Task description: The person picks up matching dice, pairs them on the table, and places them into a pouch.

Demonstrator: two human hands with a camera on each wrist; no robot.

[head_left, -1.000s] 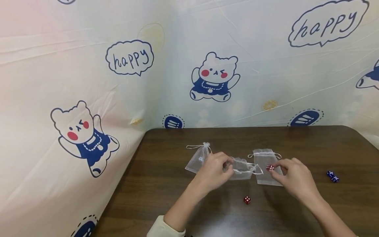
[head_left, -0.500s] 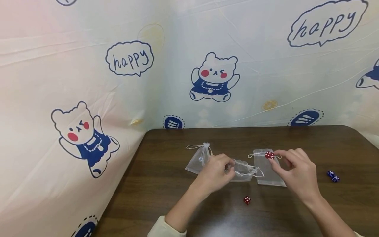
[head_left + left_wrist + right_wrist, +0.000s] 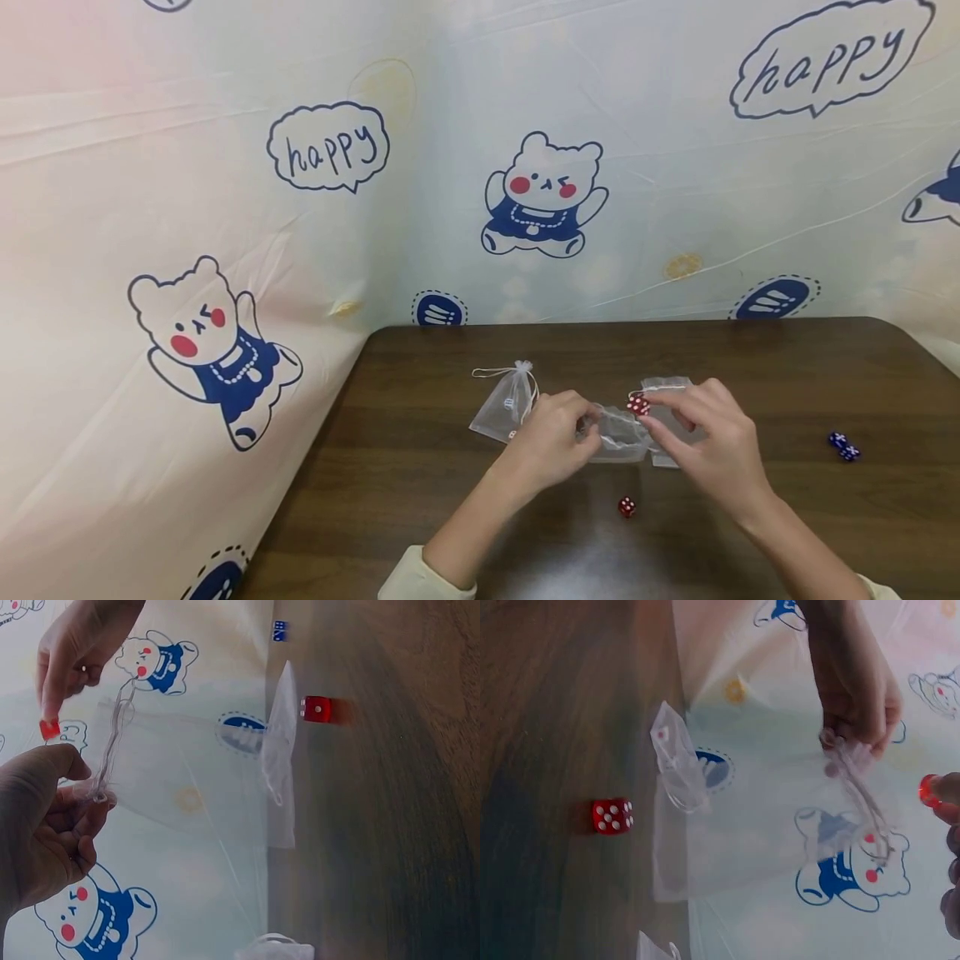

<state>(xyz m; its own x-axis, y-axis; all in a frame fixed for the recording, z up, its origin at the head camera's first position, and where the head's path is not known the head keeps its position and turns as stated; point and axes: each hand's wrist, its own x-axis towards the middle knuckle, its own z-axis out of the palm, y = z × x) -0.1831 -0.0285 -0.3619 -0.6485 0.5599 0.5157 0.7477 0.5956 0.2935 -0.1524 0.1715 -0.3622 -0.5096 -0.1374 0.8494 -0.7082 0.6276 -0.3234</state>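
My left hand (image 3: 551, 437) grips the gathered mouth edge of a sheer white drawstring bag (image 3: 621, 447). In the left wrist view that bag (image 3: 180, 761) hangs down from the fingers, its cord loose at the top. Between thumb and forefinger, my right hand (image 3: 716, 442) pinches a red die with white dots (image 3: 638, 405), close to the bag's mouth. The right wrist view has this die (image 3: 929, 791) apart from the bag. A second red die (image 3: 627, 507) lies on the table nearer to me.
To the left lies another sheer bag (image 3: 497, 402), its neck drawn tight, with small dice inside. A flat sheer bag (image 3: 666, 384) lies partly behind my right hand. Two blue dice (image 3: 843, 447) sit at right on the brown table (image 3: 750, 350). A printed cloth (image 3: 450, 167) hangs behind.
My right hand, with the red die, has risen from over the flat bag and moved left toward the held bag. My left hand has shifted slightly right and keeps its grip.
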